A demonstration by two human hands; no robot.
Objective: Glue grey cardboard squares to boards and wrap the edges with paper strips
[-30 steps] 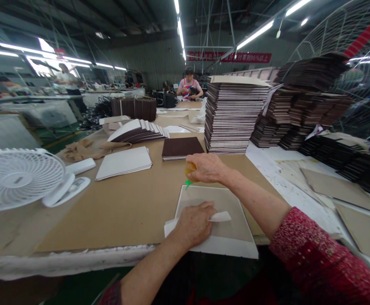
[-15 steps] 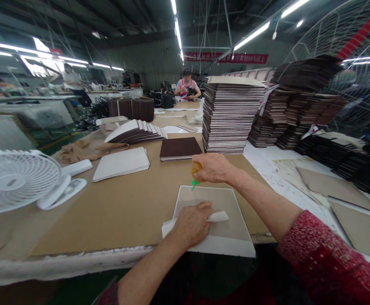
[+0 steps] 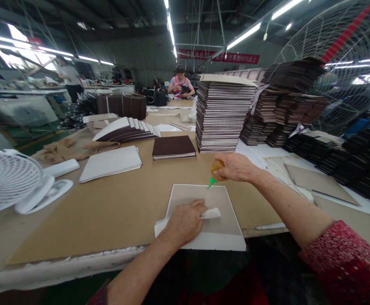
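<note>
A flat beige panel (image 3: 221, 199) with white edges lies in front of me, its near edge reaching past the table's front edge. My left hand (image 3: 186, 220) presses down on it, fingers together, with a white strip (image 3: 211, 213) held beneath them and sticking out on both sides. My right hand (image 3: 236, 167) grips a yellowish glue bottle (image 3: 216, 167), tilted so its green nozzle (image 3: 211, 182) points down at the panel's far edge. Whether the tip touches the panel, I cannot tell.
Beyond the panel lie a dark brown stack of boards (image 3: 174, 147) and white sheets (image 3: 111, 163). A tall stack of panels (image 3: 221, 116) stands behind. A white fan (image 3: 10, 182) is at left; dark stacks (image 3: 283, 114) stand right. A co-worker (image 3: 180, 87) sits across.
My right hand has moved the glue bottle rightward along the panel's far edge. My left hand keeps its place on the panel. The whole view has shifted slightly.
</note>
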